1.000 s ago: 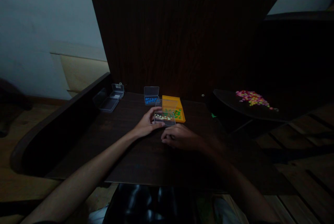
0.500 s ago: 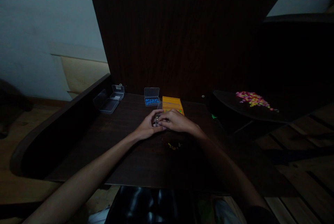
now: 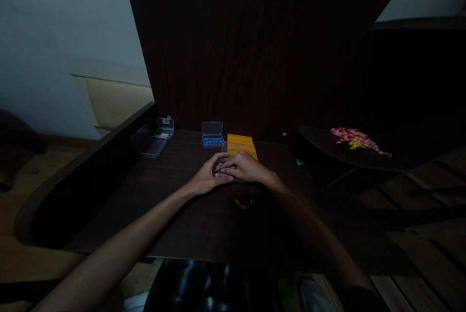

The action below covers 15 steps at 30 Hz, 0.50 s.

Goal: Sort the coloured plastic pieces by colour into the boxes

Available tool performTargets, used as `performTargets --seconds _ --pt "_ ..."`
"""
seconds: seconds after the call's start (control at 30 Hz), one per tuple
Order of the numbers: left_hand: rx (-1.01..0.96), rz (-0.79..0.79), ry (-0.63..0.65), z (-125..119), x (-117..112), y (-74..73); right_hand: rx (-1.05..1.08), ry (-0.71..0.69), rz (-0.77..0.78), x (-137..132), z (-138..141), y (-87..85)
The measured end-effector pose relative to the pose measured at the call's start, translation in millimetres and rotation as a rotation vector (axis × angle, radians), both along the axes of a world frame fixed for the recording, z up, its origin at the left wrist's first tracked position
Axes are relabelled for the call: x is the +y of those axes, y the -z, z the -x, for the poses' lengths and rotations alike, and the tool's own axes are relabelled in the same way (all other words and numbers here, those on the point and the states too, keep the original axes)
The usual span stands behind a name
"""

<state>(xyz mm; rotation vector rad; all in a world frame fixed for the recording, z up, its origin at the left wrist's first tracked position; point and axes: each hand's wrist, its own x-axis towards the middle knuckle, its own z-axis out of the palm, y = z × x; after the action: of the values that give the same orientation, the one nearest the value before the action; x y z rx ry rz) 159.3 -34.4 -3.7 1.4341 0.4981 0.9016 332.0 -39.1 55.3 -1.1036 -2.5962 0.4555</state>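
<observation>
My left hand (image 3: 206,176) curls round the left side of a small clear plastic box (image 3: 224,147), whose raised lid shows just beyond my fingers. My right hand (image 3: 246,167) is closed, its fingertips down in the box; what they hold, if anything, is hidden. Right behind my right hand lies an open yellow case (image 3: 240,141) with green bits in it. On the dark tabletop nearer to me lie several small yellow pieces (image 3: 243,204). Another open clear box (image 3: 212,140) behind my left hand holds small blue pieces.
Two open clear boxes (image 3: 153,147) stand at the back left, by the raised side panel (image 3: 91,181). A heap of pink, yellow and white beads (image 3: 355,138) lies on a dark curved shelf at right. A green scrap (image 3: 299,162) lies near the shelf's base.
My right fingers have dipped slightly lower into the clear box. My left hand keeps its hold, and the other things stay where they were; the view has shifted very slightly.
</observation>
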Motion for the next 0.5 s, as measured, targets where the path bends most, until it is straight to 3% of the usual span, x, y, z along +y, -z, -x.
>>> performTargets --seconds 0.33,0.5 --pt "-0.016 0.085 -0.020 0.6 -2.5 -5.0 0.126 0.181 -0.041 -17.6 -24.4 -12.9" --pt "-0.020 0.095 -0.029 0.2 -2.0 -3.8 0.166 0.217 0.107 -44.5 -54.0 -0.3"
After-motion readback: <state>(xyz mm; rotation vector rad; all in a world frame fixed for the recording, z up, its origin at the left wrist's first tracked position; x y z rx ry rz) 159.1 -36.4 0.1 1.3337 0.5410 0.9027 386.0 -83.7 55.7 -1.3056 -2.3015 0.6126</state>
